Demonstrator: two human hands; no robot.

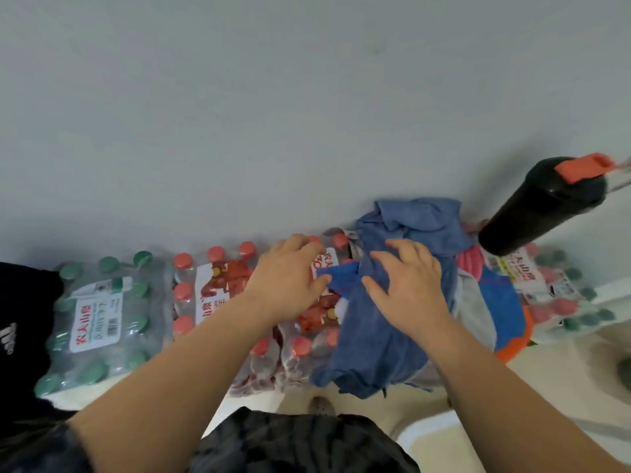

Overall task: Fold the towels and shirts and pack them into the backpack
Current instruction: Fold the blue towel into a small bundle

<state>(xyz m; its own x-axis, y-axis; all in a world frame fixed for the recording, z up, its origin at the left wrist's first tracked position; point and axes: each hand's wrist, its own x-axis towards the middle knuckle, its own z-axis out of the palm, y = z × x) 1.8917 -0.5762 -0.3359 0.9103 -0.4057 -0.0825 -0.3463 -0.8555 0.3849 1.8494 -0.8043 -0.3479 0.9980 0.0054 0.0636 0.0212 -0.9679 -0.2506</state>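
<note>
Dark patterned clothing [300,442] on the person's lap lay nearest the lens, with both bare forearms reaching out over it.

Left hand [290,281]: fingers curled, thumb and fingertips pinched on the corner of a bright blue cloth [341,276].

Right hand [409,285]: fingers spread, pressed flat on a dusty blue garment [372,339], not closed around it.

Garment: towel or shirt, could not be told; crumpled, draped over the packs beneath and hanging off their near edge.

Behind the right hand: a heap [420,220] of the same dusty blue fabric, bunched against the wall [273,97].

Right of the hand: grey cloth [474,308], then a blue towel with an orange edge [502,302], and something pink [469,262] behind; all unfolded.

Support: shrink-wrapped bottle packs serving as tabletop, red-capped [218,295] under the left hand, green-capped [95,312] further left, more at far right [560,285].

Black bottle with an orange lid [543,206]: upper right, above the heap.

Dark fabric with a white logo [20,329]: far left edge; whether it was the backpack could not be told.

Progress, as judged: early. No finished fold was visible, nothing packed. First fold of the blue piece appeared to be in hand; all other cloths and all packing remained.
</note>
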